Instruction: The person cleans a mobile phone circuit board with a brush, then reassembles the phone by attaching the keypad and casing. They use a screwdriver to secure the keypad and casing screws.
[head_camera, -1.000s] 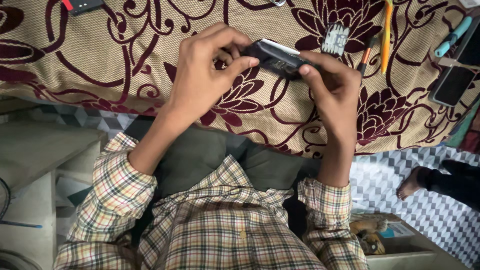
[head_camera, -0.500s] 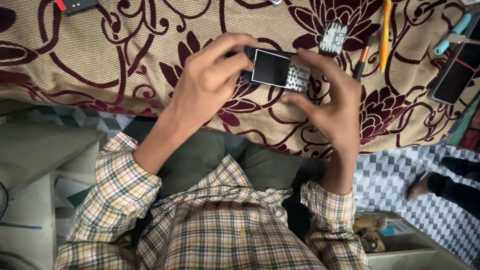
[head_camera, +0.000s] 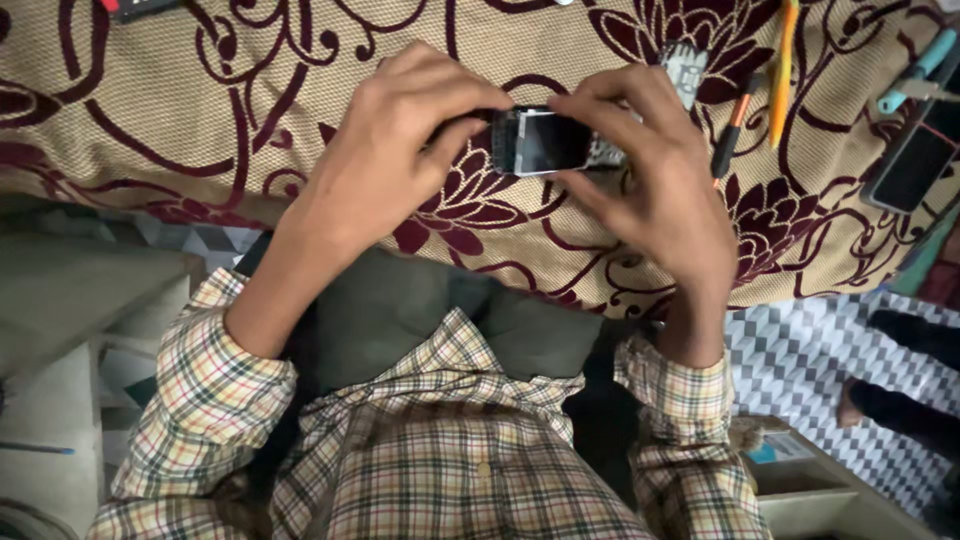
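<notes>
- Nearest the camera are a plaid shirt (head_camera: 470, 470) and its two rolled cuffs, with a dark green cloth (head_camera: 400, 320) across the lap.
- The left hand (head_camera: 385, 160) rises from the left cuff; its fingers curl closed round the left end of a small phone (head_camera: 540, 142), thumb under it and fingertips on top.
- The right hand (head_camera: 655, 175) grips the phone's right end, fingers bent over the upper edge and thumb along the lower edge, hiding that end.
- The phone is held level between both hands, above the cloth-covered table, its pale screen facing up.
- Under the hands lies a tan tablecloth (head_camera: 200, 110) with dark red flower scrolls.
- Just beyond the right hand sits a small grey part (head_camera: 685, 68), partly hidden by the fingers.
- To the right of it lie a dark pen (head_camera: 730, 140) and an orange tool (head_camera: 782, 70), side by side, apart from the hands.
- Farther right rest a black smartphone (head_camera: 915, 160) and a teal tool (head_camera: 915, 70), near the table's edge.
- At lower right, over a checked floor (head_camera: 800, 360), someone's foot (head_camera: 860, 400) shows.
</notes>
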